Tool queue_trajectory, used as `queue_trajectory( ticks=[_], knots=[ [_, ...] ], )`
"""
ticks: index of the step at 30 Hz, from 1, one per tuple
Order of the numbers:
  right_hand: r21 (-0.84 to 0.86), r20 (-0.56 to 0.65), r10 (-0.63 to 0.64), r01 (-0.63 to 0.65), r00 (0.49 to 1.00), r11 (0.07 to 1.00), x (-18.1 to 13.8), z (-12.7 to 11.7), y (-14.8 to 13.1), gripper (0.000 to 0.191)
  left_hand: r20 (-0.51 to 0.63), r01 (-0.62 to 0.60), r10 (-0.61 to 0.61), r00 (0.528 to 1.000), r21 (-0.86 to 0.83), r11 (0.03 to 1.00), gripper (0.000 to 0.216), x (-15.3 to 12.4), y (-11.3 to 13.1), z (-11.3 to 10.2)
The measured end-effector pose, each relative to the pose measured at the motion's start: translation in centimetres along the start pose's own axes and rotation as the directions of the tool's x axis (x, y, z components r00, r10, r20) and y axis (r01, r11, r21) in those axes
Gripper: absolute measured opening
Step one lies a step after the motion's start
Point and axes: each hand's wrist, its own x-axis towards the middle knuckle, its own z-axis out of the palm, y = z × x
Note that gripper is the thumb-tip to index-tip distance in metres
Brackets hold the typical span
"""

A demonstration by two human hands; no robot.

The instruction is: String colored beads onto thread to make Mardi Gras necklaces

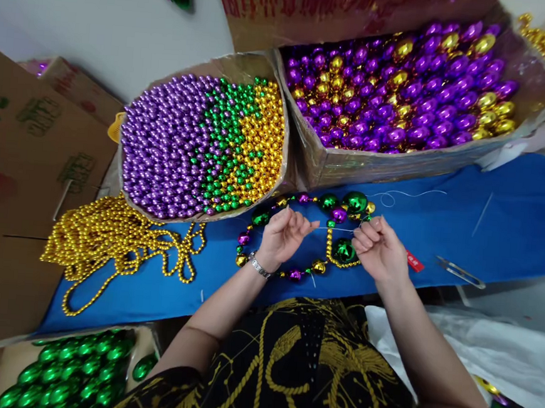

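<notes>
Blue cloth w/ bead boxes, white wall.

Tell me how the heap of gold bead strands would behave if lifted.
The gold bead strands probably hang floppy, since they lie in loose loops. They likely tangle, being heaped together. Strung, they should not roll away.

Location type: a small bead-stringing workshop, probably for piecework assembly. Indicators: an open cardboard box of small purple, green and gold beads, a larger cardboard box of purple and gold metallic balls, a heap of gold bead strings, metal thread snips and a part-strung loop of purple, green and gold beads, all on a blue cloth-covered bench.
</notes>
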Motion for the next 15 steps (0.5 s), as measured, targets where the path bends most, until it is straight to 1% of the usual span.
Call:
queue_trajectory(
  ticks=[2, 4, 5, 6, 7, 8, 9, 10, 11, 12, 14, 15],
  knots=[
    [-0.012, -0.005, 0.022, -0.022, 1.0, 1.0, -0.1, -0.6, 0.4, 0.042, 0.013, 0.034, -0.035, 0.999, 0.017, 0.999, 0.051, 0.0, -0.2, -0.4],
    [-0.076, -0.015, 0.014, -0.015, 1.0, 0.997, -0.6, -1.4, 0.7, 0.04, 0.015, 0.067, -0.067, 0.998, 0.024, 0.997, 0.048, -0.1, -0.2, -0.7],
    [-0.15, -0.008, -0.018, 0.016, 1.0, 0.989, -0.8, -1.8, 0.6, 0.037, 0.02, 0.071, -0.071, 0.997, 0.035, 0.997, 0.046, 0.0, -0.1, -0.7],
    [-0.259, 0.022, -0.069, 0.073, 0.997, 0.963, -1.0, -2.1, 0.2, 0.034, 0.032, 0.065, -0.067, 0.997, 0.06, 0.996, 0.045, 0.0, 0.1, -0.6],
    [-0.392, 0.072, -0.137, 0.154, 0.988, 0.907, -1.2, -2.4, -0.3, 0.031, 0.054, 0.055, -0.061, 0.997, 0.106, 0.993, 0.045, 0.1, 0.4, -0.4],
    [-0.526, 0.14, -0.207, 0.25, 0.968, 0.813, -1.2, -2.7, -1.1, 0.028, 0.086, 0.041, -0.056, 0.995, 0.171, 0.985, 0.046, 0.3, 0.8, -0.1],
    [-0.634, 0.221, -0.269, 0.347, 0.938, 0.691, -1.0, -2.8, -2.0, 0.025, 0.131, 0.026, -0.06, 0.99, 0.25, 0.968, 0.047, 0.5, 1.2, 0.3],
    [-0.706, 0.301, -0.317, 0.433, 0.9, 0.56, -0.6, -2.7, -3.0, 0.023, 0.181, 0.012, -0.077, 0.981, 0.335, 0.942, 0.046, 0.8, 1.7, 0.7],
    [-0.737, 0.376, -0.346, 0.504, 0.86, 0.45, 0.0, -2.4, -4.0, 0.021, 0.233, -0.003, -0.104, 0.967, 0.419, 0.908, 0.044, 1.1, 2.1, 1.2],
    [-0.74, 0.448, -0.355, 0.563, 0.821, 0.368, 0.7, -1.9, -4.8, 0.022, 0.288, -0.026, -0.136, 0.948, 0.495, 0.869, 0.041, 1.3, 2.5, 1.7],
    [-0.704, 0.573, -0.324, 0.655, 0.753, 0.275, 2.4, -0.7, -6.1, 0.026, 0.387, -0.088, -0.193, 0.902, 0.603, 0.793, 0.036, 1.7, 3.1, 2.6],
    [-0.693, 0.61, -0.301, 0.678, 0.733, 0.246, 3.3, 0.0, -6.4, 0.028, 0.418, -0.118, -0.21, 0.884, 0.635, 0.764, 0.033, 1.8, 3.2, 2.9]
  ],
)
